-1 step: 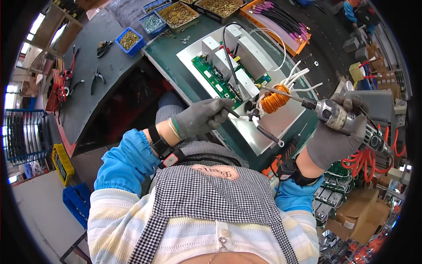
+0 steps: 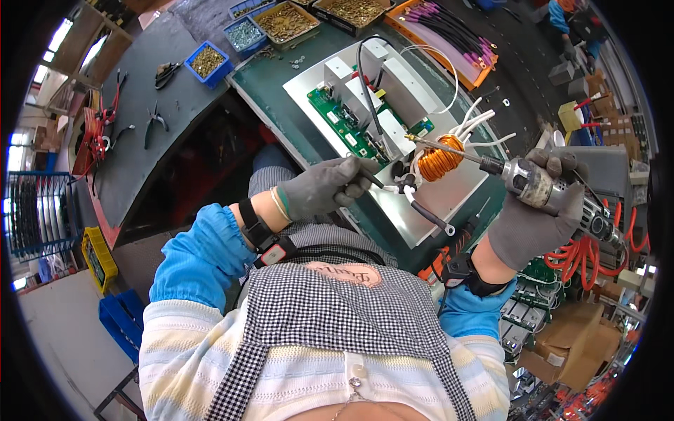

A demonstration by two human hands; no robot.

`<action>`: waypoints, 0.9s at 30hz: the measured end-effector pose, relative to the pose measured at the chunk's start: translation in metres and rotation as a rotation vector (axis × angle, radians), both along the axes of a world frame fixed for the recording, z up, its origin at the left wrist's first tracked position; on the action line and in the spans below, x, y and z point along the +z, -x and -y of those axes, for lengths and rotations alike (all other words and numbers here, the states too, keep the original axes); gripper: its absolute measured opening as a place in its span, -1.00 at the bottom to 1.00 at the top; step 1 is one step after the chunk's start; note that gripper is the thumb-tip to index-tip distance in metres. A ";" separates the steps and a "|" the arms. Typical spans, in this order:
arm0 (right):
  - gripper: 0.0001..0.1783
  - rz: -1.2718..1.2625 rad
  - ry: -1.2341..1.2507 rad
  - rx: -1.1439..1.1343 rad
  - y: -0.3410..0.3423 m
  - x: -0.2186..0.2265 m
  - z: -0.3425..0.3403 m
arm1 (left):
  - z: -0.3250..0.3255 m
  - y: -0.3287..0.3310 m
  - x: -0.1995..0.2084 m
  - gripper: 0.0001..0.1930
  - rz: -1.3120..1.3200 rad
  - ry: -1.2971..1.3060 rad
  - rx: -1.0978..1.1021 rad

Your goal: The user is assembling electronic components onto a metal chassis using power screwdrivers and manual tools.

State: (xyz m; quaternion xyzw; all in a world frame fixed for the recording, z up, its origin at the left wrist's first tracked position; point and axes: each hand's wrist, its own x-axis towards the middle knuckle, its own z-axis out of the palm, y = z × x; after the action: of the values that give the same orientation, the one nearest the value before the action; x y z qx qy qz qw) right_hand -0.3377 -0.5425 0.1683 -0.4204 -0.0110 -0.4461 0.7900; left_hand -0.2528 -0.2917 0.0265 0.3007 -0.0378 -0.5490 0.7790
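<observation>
My left hand [image 2: 326,188], in a grey glove, pinches a black cable [image 2: 377,182] at the near edge of a metal plate [image 2: 404,216]. In the grey-gloved fist of my right hand [image 2: 537,230] is a power screwdriver [image 2: 531,184]. Its long shaft points left, passing over a copper coil [image 2: 440,160] with white-sleeved leads. A small brass-coloured piece shows at the tip, beside a white block [image 2: 395,135]; whether they touch I cannot tell. Behind stands a green circuit board [image 2: 330,116]. Near the coil, a black lead with a ring terminal [image 2: 449,229] hangs over the plate.
Blue bins [image 2: 208,64] and trays of brass hardware [image 2: 286,24] stand at the back. An orange tray [image 2: 435,42] holds black cables with purple ends. Pliers [image 2: 156,125] lie on the left bench. Red coiled hose [image 2: 583,259] hangs at the right.
</observation>
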 end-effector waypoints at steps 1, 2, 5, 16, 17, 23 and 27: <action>-0.68 0.017 0.000 0.030 -0.002 0.000 -0.003 | 0.005 0.001 0.008 -0.49 0.111 -0.118 0.009; -0.69 0.038 -0.001 0.072 -0.007 0.000 -0.009 | 0.006 -0.001 0.009 -0.49 0.109 -0.118 0.021; -0.68 0.020 -0.004 0.113 -0.011 0.000 -0.019 | 0.013 -0.009 0.010 -0.54 0.479 -0.442 -0.094; -0.56 -0.131 0.194 0.207 -0.004 -0.018 -0.041 | 0.039 -0.006 0.028 -0.60 0.599 -0.957 -0.227; -0.53 -0.141 0.169 0.215 -0.003 -0.019 -0.045 | 0.040 -0.006 0.028 -0.60 0.600 -0.954 -0.231; -0.54 -0.131 0.243 0.207 -0.009 -0.020 -0.050 | 0.039 -0.009 0.028 -0.59 0.673 -0.932 -0.241; -0.52 -0.050 0.278 0.209 -0.010 -0.012 -0.046 | 0.034 -0.011 0.029 -0.69 1.084 -0.848 -0.345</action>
State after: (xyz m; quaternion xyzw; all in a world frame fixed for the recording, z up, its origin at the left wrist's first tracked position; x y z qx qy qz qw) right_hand -0.3278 -0.4962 0.1562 -0.5330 -0.0966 -0.3450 0.7665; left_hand -0.2418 -0.3256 0.0551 0.7985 -0.2502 -0.4050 0.3685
